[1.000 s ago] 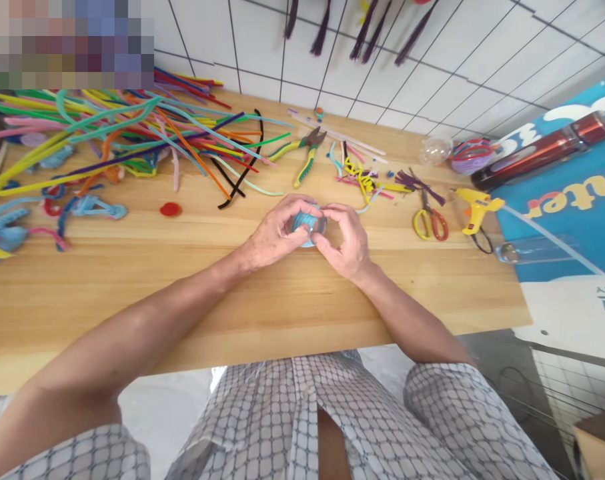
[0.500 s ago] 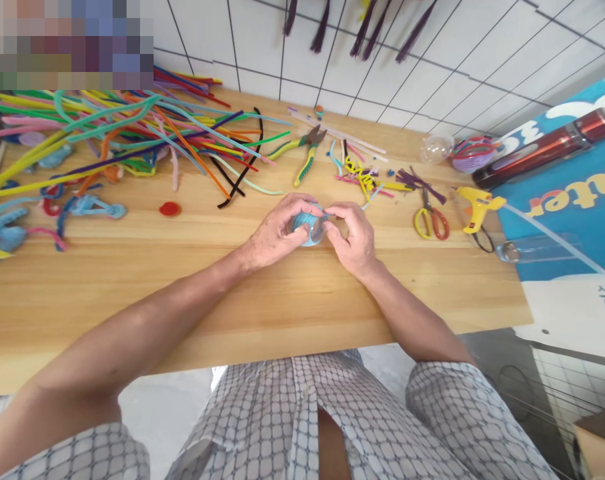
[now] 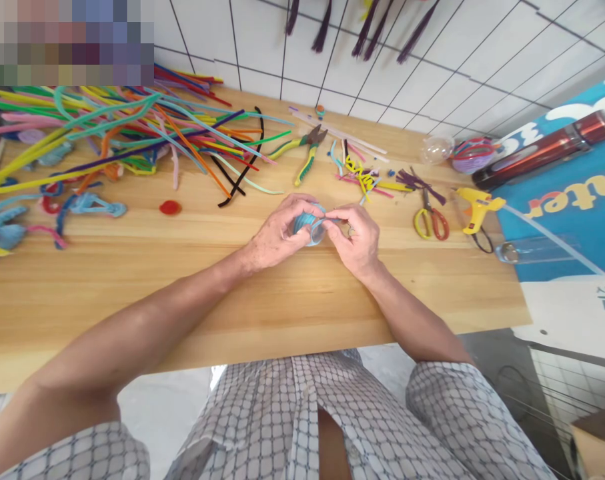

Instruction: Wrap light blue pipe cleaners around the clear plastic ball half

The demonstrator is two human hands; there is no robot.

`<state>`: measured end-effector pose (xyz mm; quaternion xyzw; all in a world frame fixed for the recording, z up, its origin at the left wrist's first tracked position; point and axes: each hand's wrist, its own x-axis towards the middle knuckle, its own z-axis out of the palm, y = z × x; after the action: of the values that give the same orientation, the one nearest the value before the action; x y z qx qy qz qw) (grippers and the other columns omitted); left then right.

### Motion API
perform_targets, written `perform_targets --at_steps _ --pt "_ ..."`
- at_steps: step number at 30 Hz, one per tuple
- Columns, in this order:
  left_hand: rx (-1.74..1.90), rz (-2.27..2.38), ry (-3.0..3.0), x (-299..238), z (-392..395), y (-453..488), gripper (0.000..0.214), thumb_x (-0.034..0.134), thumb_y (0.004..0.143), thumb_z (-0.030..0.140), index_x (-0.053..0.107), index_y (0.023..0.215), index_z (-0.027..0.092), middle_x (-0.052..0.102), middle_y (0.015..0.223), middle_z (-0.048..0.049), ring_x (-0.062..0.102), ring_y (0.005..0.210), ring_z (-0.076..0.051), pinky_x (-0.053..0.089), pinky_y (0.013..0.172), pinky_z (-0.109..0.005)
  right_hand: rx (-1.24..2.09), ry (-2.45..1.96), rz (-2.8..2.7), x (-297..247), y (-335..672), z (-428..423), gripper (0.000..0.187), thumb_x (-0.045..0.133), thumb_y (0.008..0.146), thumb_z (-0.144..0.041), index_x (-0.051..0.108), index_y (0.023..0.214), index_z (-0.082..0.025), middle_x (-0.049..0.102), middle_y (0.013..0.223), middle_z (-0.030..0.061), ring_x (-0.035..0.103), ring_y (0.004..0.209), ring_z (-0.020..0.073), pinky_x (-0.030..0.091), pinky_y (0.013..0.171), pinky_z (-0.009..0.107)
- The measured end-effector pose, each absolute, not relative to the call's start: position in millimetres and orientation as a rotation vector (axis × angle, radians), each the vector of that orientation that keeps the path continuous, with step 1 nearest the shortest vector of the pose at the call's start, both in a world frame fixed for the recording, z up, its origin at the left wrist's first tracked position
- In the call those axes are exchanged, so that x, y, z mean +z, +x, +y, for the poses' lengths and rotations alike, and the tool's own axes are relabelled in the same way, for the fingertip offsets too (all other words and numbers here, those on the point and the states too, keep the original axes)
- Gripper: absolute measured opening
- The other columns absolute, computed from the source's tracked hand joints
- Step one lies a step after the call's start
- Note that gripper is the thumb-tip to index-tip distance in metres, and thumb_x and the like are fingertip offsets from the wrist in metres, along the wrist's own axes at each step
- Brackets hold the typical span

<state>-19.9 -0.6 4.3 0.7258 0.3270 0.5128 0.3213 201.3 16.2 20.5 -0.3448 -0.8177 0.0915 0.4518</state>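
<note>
Wooden table fills most of the view. Left forearm comes in long and diagonal from lower left, right forearm shorter from lower right; they converge mid-table, elbows out near the front edge. Pipe cleaner pile at far left, multicolor, tangled. Red thermos lying on its side, far right.

Left hand: wrist roughly straight, fingers curled over the far side, thumb on the near side, so a C-grip, closed around the work. Right hand: bent inward at the wrist, thumb and index meeting in a pinch, facing the left fingertips, nearly touching.

Combination pliers beyond the hands, handles spread. Yellow glue gun right, scissors between it and the right hand. Blue-wrapped clear ball is in the left hand, mid-table, partly hidden by fingers. Red disc left of the hands. Smallest: light-blue strand at the ball, looks pinched by the right hand; far end hidden.
</note>
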Motion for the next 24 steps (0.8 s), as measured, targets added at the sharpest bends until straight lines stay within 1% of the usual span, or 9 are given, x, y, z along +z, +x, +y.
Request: perform_targets --at_steps 4,7,10,14,19,24 --pt "1.346 0.878 1.854 1.1 -0.3 -18.3 0.042 0.062 0.108 0.063 0.071 0.122 0.025 0.073 0.129 -0.0129 0.071 0.125 -0.027 0.058 0.113 -0.048 0.149 -0.83 -2.044 22.3 200.6 17.5 0.007 0.076 0.104 -0.029 0.075 0.11 -0.026 0.081 0.1 0.0041 0.077 0.093 0.022 0.064 0.083 0.037" --pt "1.319 0.9 1.782 -3.9 0.3 -17.4 0.05 0.063 0.106 0.068 0.066 0.129 0.024 0.073 0.128 -0.0127 0.071 0.12 -0.026 0.06 0.107 -0.044 0.049 -0.781 -2.083 25.0 200.5 19.2 0.007 0.075 0.104 -0.026 0.076 0.11 -0.027 0.081 0.098 0.0037 0.075 0.092 0.0227 0.062 0.084 0.039" --pt "1.315 0.898 1.747 -7.4 0.8 -16.6 0.055 0.064 0.104 0.07 0.063 0.131 0.022 0.072 0.129 -0.0125 0.07 0.12 -0.025 0.059 0.106 -0.041 -0.009 -0.752 -2.117 27.5 200.2 20.2 0.007 0.074 0.104 -0.025 0.077 0.109 -0.028 0.081 0.096 0.0031 0.074 0.089 0.0232 0.06 0.083 0.04" --pt "1.323 0.887 1.748 -7.5 1.4 -15.9 0.054 0.064 0.104 0.07 0.063 0.129 0.022 0.072 0.129 -0.0131 0.07 0.121 -0.025 0.057 0.108 -0.04 -0.051 -0.815 -2.166 28.7 200.1 19.7 0.008 0.071 0.104 -0.028 0.078 0.107 -0.03 0.08 0.095 0.0033 0.075 0.089 0.0245 0.062 0.084 0.042" --pt "1.329 0.864 1.773 -7.5 2.2 -15.4 0.051 0.064 0.105 0.068 0.063 0.129 0.022 0.072 0.129 -0.013 0.069 0.122 -0.025 0.057 0.108 -0.041 -0.014 -0.854 -2.19 28.9 200.3 18.9 0.009 0.07 0.103 -0.029 0.078 0.104 -0.03 0.08 0.096 0.0042 0.074 0.091 0.0255 0.063 0.087 0.043" --pt "1.349 0.845 1.787 -8.3 2.2 -14.7 0.047 0.065 0.107 0.064 0.063 0.129 0.022 0.072 0.128 -0.0134 0.07 0.121 -0.025 0.056 0.109 -0.041 -0.103 -0.851 -2.184 30.8 197.6 18.4 0.008 0.071 0.102 -0.027 0.078 0.099 -0.029 0.08 0.091 0.0037 0.075 0.086 0.0247 0.064 0.08 0.041"
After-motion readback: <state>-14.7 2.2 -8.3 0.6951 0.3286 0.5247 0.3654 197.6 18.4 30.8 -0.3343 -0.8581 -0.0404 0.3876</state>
